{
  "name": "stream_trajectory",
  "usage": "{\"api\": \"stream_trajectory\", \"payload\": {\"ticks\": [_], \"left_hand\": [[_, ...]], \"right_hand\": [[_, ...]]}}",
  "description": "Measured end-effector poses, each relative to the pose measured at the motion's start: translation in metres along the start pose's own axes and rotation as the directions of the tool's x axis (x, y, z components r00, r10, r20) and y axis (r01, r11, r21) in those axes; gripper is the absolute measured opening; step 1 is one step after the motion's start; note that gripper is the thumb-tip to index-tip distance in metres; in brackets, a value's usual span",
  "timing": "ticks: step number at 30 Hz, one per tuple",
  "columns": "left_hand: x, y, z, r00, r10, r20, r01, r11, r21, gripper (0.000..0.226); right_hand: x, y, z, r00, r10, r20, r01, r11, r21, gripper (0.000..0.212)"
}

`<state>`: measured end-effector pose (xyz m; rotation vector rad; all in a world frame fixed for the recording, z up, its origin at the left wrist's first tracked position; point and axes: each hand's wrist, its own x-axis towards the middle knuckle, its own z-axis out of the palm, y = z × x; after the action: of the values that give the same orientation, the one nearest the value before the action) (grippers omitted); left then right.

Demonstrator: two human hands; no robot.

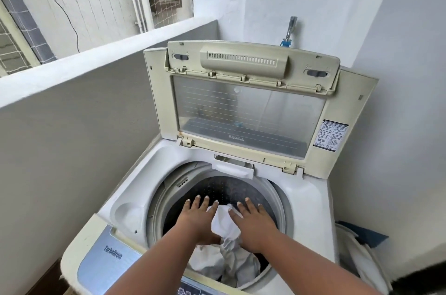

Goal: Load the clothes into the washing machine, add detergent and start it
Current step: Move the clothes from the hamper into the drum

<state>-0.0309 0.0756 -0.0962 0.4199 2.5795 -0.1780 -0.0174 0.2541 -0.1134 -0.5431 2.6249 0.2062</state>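
Note:
A top-loading washing machine (311, 200) stands with its lid (248, 113) raised upright. A white garment (229, 256) hangs crumpled over the drum opening (222, 188), its lower part inside the dark drum. My left hand (198, 220) and my right hand (251, 222) hover above the drum, fingers spread, with the white cloth between them. Both thumbs touch the cloth where it bunches; neither hand is closed around it. A small detergent drawer (233, 170) juts out at the back rim of the opening.
The control panel (113, 258) marked TurboDrum lies at the near left. A laundry basket (362, 253) with blue and white cloth stands at the right of the machine. A water tap (289, 31) is on the wall behind. A low balcony wall (72, 125) runs along the left.

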Motion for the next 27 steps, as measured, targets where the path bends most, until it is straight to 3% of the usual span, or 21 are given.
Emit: {"api": "stream_trajectory", "payload": {"ticks": [15, 27], "left_hand": [[-0.034, -0.004, -0.014, 0.988, 0.047, -0.145, -0.049, 0.999, -0.007, 0.107], [-0.022, -0.004, -0.063, 0.968, 0.090, -0.233, -0.105, 0.993, -0.050, 0.105]], "right_hand": [[-0.037, -0.012, -0.021, 0.989, 0.118, -0.088, -0.114, 0.992, 0.048, 0.087], [-0.048, -0.001, -0.061, 0.973, 0.171, -0.154, -0.160, 0.984, 0.080, 0.084]]}}
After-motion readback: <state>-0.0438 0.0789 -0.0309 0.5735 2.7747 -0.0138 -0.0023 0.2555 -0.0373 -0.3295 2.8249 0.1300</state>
